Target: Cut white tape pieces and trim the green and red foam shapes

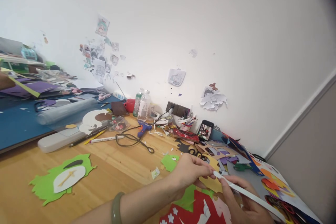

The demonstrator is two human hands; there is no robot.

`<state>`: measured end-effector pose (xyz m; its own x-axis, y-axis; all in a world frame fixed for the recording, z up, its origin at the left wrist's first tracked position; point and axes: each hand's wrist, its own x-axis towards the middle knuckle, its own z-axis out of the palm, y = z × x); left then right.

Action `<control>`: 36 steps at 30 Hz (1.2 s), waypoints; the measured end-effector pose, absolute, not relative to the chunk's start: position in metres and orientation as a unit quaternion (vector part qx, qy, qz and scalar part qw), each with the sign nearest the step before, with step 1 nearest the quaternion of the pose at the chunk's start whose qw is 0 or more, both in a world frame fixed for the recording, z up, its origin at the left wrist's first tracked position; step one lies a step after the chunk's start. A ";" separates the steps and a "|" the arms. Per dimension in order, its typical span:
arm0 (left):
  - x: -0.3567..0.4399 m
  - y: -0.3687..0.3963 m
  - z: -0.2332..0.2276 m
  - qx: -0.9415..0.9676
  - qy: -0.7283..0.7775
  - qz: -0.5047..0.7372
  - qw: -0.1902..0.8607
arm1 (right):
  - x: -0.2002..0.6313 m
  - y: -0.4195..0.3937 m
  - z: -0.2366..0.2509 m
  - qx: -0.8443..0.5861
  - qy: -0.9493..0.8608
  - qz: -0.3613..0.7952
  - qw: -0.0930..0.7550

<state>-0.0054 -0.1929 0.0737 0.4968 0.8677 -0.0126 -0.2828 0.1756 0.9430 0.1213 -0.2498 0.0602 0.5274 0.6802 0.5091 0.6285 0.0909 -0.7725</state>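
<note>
Strip first: white strip lies betw. your hands, long axis from 10 to 4 o'clock. Right hand cups its lower run, fingers curled under. Left hand pinches the upper end at approx. 10 o'clock. Beyond, at 12, scissors on wooden table.

Single head view, tilted, looking down across desk toward wall.
</note>
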 end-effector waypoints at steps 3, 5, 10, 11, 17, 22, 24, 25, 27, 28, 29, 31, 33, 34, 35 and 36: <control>-0.006 -0.192 0.073 0.499 0.294 0.405 0.707 | 0.120 -0.248 0.059 -0.682 -0.476 0.033 0.555; -0.006 -0.191 0.073 0.504 0.288 0.403 0.708 | 0.121 -0.246 0.058 -0.679 -0.479 0.027 0.555; -0.006 -0.190 0.072 0.505 0.278 0.402 0.711 | 0.130 -0.243 0.056 -0.682 -0.484 0.015 0.548; -0.006 -0.190 0.072 0.505 0.279 0.402 0.711 | 0.131 -0.243 0.056 -0.685 -0.483 0.019 0.545; -0.006 -0.191 0.074 0.503 0.290 0.395 0.712 | 0.131 -0.243 0.058 -0.667 -0.510 -0.002 0.544; -0.005 -0.191 0.074 0.504 0.286 0.392 0.714 | 0.129 -0.244 0.058 -0.655 -0.525 -0.025 0.543; -0.006 -0.191 0.075 0.504 0.285 0.392 0.715 | 0.129 -0.243 0.058 -0.648 -0.530 -0.024 0.546; -0.006 -0.191 0.075 0.507 0.283 0.391 0.714 | 0.128 -0.243 0.058 -0.649 -0.529 -0.024 0.546; -0.006 -0.190 0.074 0.515 0.281 0.389 0.710 | 0.127 -0.244 0.058 -0.660 -0.524 -0.017 0.538; -0.006 -0.190 0.073 0.520 0.281 0.387 0.707 | 0.126 -0.245 0.059 -0.666 -0.520 -0.015 0.535; -0.006 -0.189 0.073 0.526 0.281 0.386 0.704 | 0.126 -0.246 0.060 -0.670 -0.517 -0.013 0.533; -0.006 -0.189 0.072 0.534 0.285 0.386 0.697 | 0.125 -0.248 0.061 -0.672 -0.513 -0.010 0.533; -0.005 -0.188 0.071 0.540 0.288 0.386 0.690 | 0.125 -0.249 0.062 -0.678 -0.509 -0.008 0.531; -0.005 -0.188 0.071 0.541 0.290 0.386 0.688 | 0.126 -0.249 0.062 -0.683 -0.506 -0.007 0.526; -0.005 -0.188 0.071 0.543 0.293 0.384 0.687 | 0.126 -0.249 0.062 -0.689 -0.504 -0.004 0.520; -0.005 -0.188 0.071 0.545 0.294 0.382 0.686 | 0.127 -0.248 0.062 -0.692 -0.504 -0.001 0.518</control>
